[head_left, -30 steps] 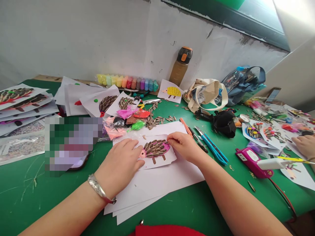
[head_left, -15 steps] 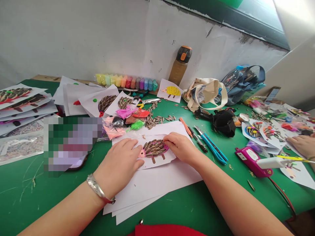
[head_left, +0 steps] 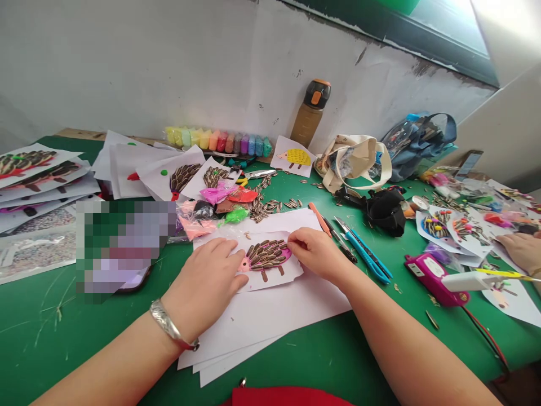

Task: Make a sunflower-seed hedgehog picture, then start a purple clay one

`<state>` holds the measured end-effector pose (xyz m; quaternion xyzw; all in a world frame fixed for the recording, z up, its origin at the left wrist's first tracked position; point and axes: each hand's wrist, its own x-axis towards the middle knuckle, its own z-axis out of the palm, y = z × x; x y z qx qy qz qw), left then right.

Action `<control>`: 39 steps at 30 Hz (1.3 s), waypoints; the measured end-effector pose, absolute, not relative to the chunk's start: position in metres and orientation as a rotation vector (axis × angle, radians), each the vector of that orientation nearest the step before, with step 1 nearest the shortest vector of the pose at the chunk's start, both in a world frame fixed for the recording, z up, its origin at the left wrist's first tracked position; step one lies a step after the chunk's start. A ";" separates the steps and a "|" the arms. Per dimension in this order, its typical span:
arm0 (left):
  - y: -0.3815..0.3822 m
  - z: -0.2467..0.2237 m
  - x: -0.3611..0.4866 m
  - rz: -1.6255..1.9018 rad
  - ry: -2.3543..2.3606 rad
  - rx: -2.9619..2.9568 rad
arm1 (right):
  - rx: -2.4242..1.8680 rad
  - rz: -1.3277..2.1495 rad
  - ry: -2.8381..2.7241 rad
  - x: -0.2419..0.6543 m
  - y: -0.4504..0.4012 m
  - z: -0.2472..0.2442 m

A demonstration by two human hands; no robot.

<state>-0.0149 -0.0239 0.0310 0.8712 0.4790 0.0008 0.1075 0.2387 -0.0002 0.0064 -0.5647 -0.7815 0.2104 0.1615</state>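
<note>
A paper card (head_left: 253,283) bears a pink hedgehog figure (head_left: 266,256) whose back is covered with striped sunflower seeds. Under the card are larger white sheets (head_left: 236,330). My left hand (head_left: 211,273), with a silver bracelet at the wrist, lies flat on the card's left side, fingers spread beside the hedgehog's face. At the right end of the body is my right hand (head_left: 315,251), its thumb and fingertips pinched together near the pink edge. Whatever is between those fingertips is too small or hidden to make out.
Loose seeds (head_left: 262,208) and clay packets (head_left: 215,194) lie behind the sheets. To the right are a blue cutter (head_left: 363,251), black pen (head_left: 340,239) and magenta glue gun (head_left: 435,279). Another person's hand (head_left: 519,248) is at far right. A bottle (head_left: 310,113) stands by the wall.
My right hand has shifted slightly right, away from the seeds towards the pink rear edge of the hedgehog. My left hand stays in place.
</note>
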 end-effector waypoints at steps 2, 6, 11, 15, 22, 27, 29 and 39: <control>-0.024 0.031 -0.015 0.010 1.408 2.567 | -1.620 0.590 -2.236 0.238 0.000 0.005; -0.023 0.029 -0.015 0.020 1.400 2.575 | -1.603 0.563 -2.251 0.235 0.000 0.004; -0.023 0.028 -0.016 0.046 1.397 2.575 | -1.584 0.543 -2.265 0.233 -0.002 0.002; -0.023 0.029 -0.015 0.048 1.393 2.575 | -1.582 0.577 -2.230 0.235 -0.001 0.005; -0.024 0.033 -0.015 0.023 1.402 2.556 | -1.634 0.434 -2.118 0.237 0.023 0.015; -0.024 0.036 -0.014 0.021 1.420 2.552 | -1.747 0.322 -2.214 0.223 0.059 0.021; -0.025 0.037 -0.014 0.005 1.418 2.542 | -1.744 0.307 -2.246 0.213 0.068 0.024; -0.024 0.037 -0.014 -0.002 1.415 2.512 | -1.663 0.254 -2.463 0.175 0.076 0.019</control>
